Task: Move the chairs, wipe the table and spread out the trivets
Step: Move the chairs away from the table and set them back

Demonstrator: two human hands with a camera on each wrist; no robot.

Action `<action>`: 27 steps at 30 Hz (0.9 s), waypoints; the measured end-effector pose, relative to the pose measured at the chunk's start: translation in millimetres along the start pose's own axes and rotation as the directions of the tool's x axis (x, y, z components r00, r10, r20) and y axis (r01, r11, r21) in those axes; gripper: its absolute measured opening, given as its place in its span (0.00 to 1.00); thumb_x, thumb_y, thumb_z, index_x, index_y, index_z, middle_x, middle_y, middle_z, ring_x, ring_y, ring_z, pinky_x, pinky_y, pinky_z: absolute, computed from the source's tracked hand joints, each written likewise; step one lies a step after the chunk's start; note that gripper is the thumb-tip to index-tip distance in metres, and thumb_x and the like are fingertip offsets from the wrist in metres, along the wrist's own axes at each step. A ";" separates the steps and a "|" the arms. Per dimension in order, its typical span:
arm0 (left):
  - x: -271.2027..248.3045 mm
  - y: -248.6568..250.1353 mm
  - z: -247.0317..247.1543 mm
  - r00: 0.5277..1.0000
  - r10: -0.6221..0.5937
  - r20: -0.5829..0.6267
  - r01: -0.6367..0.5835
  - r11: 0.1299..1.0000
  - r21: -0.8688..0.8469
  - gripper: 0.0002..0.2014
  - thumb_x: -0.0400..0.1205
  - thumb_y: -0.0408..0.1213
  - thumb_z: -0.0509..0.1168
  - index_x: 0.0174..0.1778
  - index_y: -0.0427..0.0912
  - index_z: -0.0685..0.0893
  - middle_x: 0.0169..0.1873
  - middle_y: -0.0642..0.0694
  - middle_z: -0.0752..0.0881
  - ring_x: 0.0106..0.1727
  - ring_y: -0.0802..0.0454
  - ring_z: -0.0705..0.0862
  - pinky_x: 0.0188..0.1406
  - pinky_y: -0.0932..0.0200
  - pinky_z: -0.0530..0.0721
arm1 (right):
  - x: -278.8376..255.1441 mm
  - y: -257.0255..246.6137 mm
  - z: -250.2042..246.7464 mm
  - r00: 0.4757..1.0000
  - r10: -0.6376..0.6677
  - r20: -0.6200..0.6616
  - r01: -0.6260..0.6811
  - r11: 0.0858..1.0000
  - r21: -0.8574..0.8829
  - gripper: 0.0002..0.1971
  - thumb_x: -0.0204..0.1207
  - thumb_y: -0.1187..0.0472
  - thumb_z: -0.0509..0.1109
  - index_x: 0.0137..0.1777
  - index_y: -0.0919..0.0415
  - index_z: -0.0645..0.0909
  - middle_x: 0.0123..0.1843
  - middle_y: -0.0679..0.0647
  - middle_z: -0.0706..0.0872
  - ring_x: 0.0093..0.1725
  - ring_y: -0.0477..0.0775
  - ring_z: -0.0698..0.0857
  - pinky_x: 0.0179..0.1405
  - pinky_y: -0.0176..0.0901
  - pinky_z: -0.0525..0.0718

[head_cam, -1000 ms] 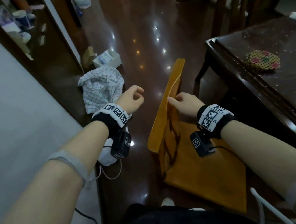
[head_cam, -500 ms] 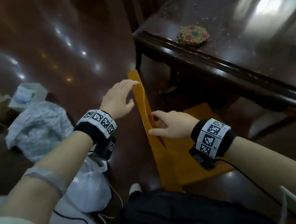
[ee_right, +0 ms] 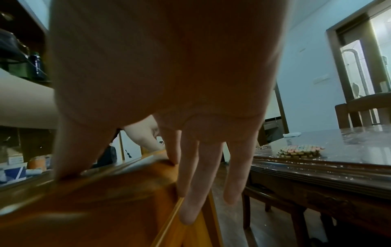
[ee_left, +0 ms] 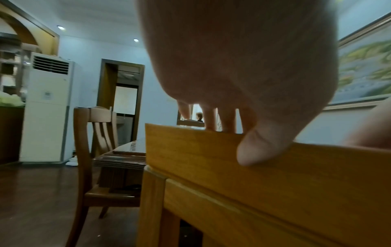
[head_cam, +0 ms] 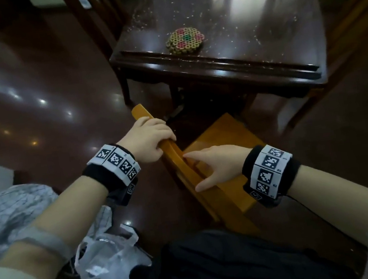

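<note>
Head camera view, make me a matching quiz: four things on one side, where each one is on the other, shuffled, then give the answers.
Things:
1. left hand
2. right hand
3. beaded trivet
4. plastic bag

Places:
A. on the dark table, near its front edge
B. on the floor, lower left
C. gripping the top rail of the light wooden chair
D. fingers extended down the seat side of the chair back, thumb on the top rail

Pairs: 1-C, 2-D, 3-A, 4-B
</note>
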State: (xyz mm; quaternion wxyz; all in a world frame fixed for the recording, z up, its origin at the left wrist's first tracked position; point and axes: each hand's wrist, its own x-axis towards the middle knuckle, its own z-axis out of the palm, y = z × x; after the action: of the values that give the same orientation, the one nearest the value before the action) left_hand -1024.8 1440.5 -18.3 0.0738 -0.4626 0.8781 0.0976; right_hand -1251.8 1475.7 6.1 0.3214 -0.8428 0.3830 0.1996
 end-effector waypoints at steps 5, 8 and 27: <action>16.5 6.1 -6.0 0.973 0.063 0.224 -0.093 0.988 0.124 0.24 0.74 0.51 0.67 0.68 0.63 0.76 0.66 0.63 0.77 0.76 0.53 0.64 0.78 0.41 0.47 | -10.9 -0.8 -0.9 0.998 0.026 0.064 -0.026 1.000 -0.012 0.48 0.72 0.36 0.71 0.85 0.46 0.47 0.79 0.49 0.69 0.70 0.51 0.76 0.65 0.46 0.80; 28.7 6.4 -3.5 0.954 0.138 0.264 -0.191 0.964 0.185 0.21 0.74 0.58 0.66 0.64 0.63 0.79 0.60 0.60 0.81 0.71 0.52 0.71 0.77 0.40 0.54 | -14.2 -5.0 -1.7 0.994 0.079 0.073 -0.078 0.997 -0.013 0.46 0.72 0.34 0.70 0.84 0.42 0.49 0.80 0.47 0.69 0.71 0.51 0.75 0.66 0.45 0.78; 53.1 -28.9 -3.7 0.755 0.583 0.300 -0.641 0.752 0.154 0.19 0.80 0.55 0.64 0.64 0.54 0.75 0.52 0.52 0.83 0.50 0.50 0.82 0.45 0.55 0.81 | 0.0 -58.6 36.4 0.744 0.664 -0.073 -0.600 0.713 0.363 0.38 0.72 0.27 0.62 0.78 0.44 0.67 0.71 0.44 0.77 0.62 0.48 0.79 0.57 0.45 0.82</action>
State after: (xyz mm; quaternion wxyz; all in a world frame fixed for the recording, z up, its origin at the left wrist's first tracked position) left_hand -1030.9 1381.2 -29.4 0.1971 -0.1194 0.9713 0.0597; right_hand -1209.8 1530.4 2.9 0.3241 -0.6122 0.7057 0.1491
